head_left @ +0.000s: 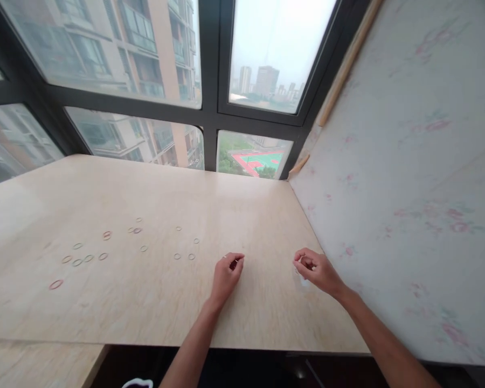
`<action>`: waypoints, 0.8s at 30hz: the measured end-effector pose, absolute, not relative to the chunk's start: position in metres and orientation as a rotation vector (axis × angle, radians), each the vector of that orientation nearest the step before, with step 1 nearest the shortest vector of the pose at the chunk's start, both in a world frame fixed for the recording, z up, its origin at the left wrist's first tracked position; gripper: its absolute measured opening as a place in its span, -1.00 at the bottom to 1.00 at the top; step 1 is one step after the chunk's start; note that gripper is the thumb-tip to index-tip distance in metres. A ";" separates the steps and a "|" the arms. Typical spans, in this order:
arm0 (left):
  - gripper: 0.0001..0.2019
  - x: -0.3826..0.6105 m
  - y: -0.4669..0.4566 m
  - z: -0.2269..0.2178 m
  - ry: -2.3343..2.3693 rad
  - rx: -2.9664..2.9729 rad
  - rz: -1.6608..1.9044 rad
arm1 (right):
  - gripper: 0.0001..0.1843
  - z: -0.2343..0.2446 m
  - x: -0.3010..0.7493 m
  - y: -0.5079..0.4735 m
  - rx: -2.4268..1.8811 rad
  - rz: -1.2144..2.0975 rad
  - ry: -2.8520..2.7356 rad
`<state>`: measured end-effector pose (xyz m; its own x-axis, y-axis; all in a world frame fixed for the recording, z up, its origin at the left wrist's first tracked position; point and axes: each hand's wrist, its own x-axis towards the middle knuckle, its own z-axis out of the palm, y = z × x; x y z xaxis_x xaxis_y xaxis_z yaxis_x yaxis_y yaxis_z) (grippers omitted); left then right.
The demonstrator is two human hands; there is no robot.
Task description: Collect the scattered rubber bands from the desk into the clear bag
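Note:
Near the middle of the tabletop is my left hand (227,276), its thumb and forefinger pinched together. Whatever it holds, if anything, is too small to make out. My right hand (316,271) is closer to the wall, its fingertips also pinched, and I cannot make out anything in them. Just under it a small clear plastic piece (303,280), perhaps a bag or box, shows partly. Left of my left hand lie several thin coloured rings, like rubber bands, among them a red ring (56,284), a greenish ring (89,258) and a pale ring (191,257).
The pale, marble-patterned tabletop (145,302) runs up to a dark-framed window (210,108). A flower-patterned wall (408,161) borders it on the right. Its front edge crosses below my wrists, with a white-rimmed object (139,383) low beneath it.

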<state>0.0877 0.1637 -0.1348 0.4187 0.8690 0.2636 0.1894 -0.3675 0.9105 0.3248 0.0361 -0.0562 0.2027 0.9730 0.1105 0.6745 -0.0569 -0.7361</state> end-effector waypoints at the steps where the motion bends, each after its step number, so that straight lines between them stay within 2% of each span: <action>1: -0.81 0.088 0.164 -0.135 0.912 1.818 0.986 | -0.84 -0.058 0.332 0.025 -1.842 0.534 -1.500; 10: -0.78 0.087 0.162 -0.130 0.969 1.807 0.961 | -0.79 -0.081 0.344 -0.007 -2.094 0.183 -1.576; 16: -0.80 0.087 0.160 -0.129 0.998 1.757 0.960 | -0.74 -0.079 0.337 -0.013 -2.065 0.075 -1.528; 20: -0.81 0.087 0.158 -0.128 1.001 1.745 0.979 | -0.73 -0.085 0.313 -0.027 -2.006 0.091 -1.472; 24: -0.82 0.088 0.157 -0.128 0.996 1.746 1.000 | -0.73 -0.111 0.279 -0.039 -1.871 0.258 -1.606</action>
<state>0.0880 0.1568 -0.1284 0.3582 0.9083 0.2160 0.2122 -0.3046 0.9285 0.2790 -0.0387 -0.1111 0.2304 0.9382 0.2582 0.8102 -0.0380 -0.5850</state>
